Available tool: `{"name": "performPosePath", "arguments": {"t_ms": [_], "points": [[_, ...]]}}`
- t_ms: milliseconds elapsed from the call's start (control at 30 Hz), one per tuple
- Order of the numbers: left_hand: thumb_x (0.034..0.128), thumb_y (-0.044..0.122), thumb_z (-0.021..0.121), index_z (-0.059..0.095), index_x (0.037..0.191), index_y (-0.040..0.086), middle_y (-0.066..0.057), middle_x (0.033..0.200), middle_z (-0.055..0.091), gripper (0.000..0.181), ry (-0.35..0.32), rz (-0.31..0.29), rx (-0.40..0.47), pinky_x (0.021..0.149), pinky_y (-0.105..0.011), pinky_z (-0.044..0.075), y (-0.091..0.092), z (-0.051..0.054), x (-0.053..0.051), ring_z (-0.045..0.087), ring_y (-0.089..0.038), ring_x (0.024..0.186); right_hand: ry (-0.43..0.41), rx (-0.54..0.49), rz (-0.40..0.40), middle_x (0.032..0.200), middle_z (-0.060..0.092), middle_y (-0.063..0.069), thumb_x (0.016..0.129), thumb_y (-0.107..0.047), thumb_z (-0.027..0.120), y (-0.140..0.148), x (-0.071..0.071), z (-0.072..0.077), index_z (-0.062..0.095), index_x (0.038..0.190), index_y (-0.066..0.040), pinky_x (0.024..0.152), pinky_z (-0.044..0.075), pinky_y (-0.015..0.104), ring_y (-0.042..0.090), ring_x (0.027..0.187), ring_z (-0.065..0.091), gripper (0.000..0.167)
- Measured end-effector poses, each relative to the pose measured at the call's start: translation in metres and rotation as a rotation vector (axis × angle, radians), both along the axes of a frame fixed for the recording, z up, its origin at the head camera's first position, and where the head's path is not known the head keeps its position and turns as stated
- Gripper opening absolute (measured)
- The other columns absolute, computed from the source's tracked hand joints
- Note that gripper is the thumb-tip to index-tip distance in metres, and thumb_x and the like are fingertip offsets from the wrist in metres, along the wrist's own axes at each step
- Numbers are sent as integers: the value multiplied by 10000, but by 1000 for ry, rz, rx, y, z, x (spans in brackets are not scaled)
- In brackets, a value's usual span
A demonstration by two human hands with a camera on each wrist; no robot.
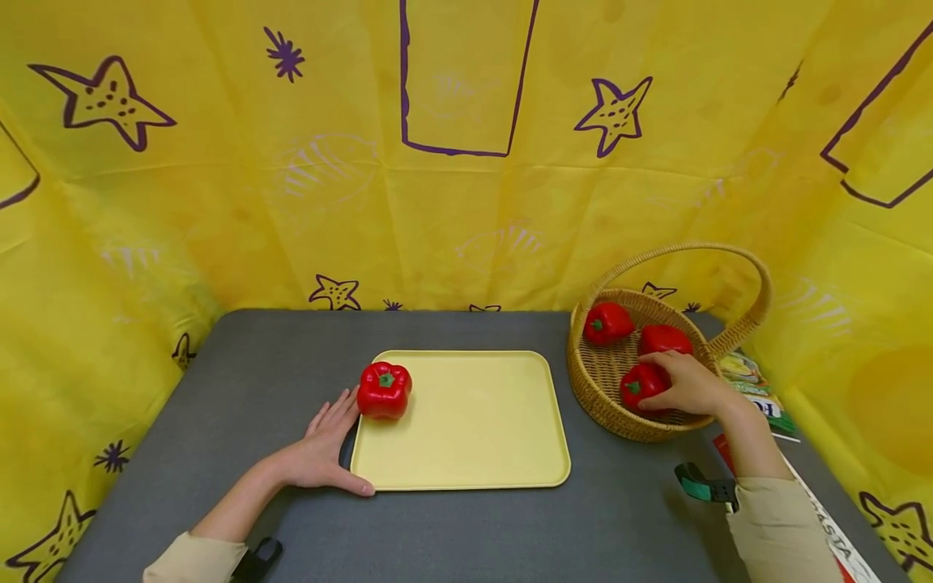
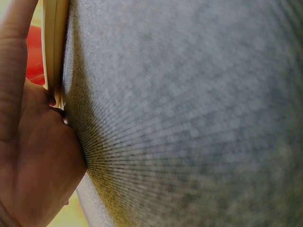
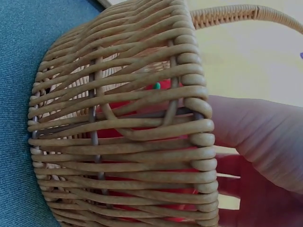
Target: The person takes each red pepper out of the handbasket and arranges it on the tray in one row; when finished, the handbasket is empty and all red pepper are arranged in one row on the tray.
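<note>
My right hand [image 1: 688,385] reaches over the rim of a wicker basket [image 1: 594,397] and grips a red bell pepper [image 1: 640,385], thumb on the near side and fingers on the far side. Two more red peppers lie in the basket, one at the back left [image 1: 608,323] and one beyond my fingers [image 1: 665,338]. In the right wrist view the basket wall [image 3: 142,127] hides most of the grip. Spread out on the table, my left hand [image 1: 324,449] rests at the left edge of a pale yellow tray [image 1: 474,429]. One red bell pepper [image 1: 384,392] stands on the tray's left side, by my fingertips.
The basket's tall handle [image 1: 758,300] arches over it and leans right. Flat printed packages [image 1: 765,405] lie on the grey table [image 1: 466,534] right of the basket, partly under my right arm. A yellow patterned cloth [image 1: 466,227] hangs behind and at both sides.
</note>
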State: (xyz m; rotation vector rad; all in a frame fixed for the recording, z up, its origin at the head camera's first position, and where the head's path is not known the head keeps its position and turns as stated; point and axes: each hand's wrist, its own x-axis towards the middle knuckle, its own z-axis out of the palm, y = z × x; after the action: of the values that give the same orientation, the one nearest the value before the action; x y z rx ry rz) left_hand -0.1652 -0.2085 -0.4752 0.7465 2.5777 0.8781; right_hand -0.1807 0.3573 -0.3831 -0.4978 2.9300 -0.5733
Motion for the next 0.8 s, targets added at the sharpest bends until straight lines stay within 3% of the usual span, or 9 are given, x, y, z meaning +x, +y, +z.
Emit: {"name": "performPosePath", "arguments": {"t_ms": [367, 800], "points": [[648, 590, 818, 81, 1537, -40, -249, 1596, -3, 1316, -1, -4, -4, 1097, -620, -61, 0, -1, -1, -66, -427, 1451, -52, 7, -11, 1189, 522, 305, 710, -322, 848, 2, -1, -9, 444, 1356, 78, 806, 468, 601, 494, 1071, 467, 861], [648, 599, 816, 77, 1538, -38, -244, 1598, -13, 1321, 0, -1, -14, 1099, -619, -62, -1, -3, -1, -64, -423, 1453, -7, -2, -12, 1191, 551, 291, 735, -344, 841, -1, 3, -9, 497, 1318, 77, 853, 457, 607, 462, 1072, 491, 797]]}}
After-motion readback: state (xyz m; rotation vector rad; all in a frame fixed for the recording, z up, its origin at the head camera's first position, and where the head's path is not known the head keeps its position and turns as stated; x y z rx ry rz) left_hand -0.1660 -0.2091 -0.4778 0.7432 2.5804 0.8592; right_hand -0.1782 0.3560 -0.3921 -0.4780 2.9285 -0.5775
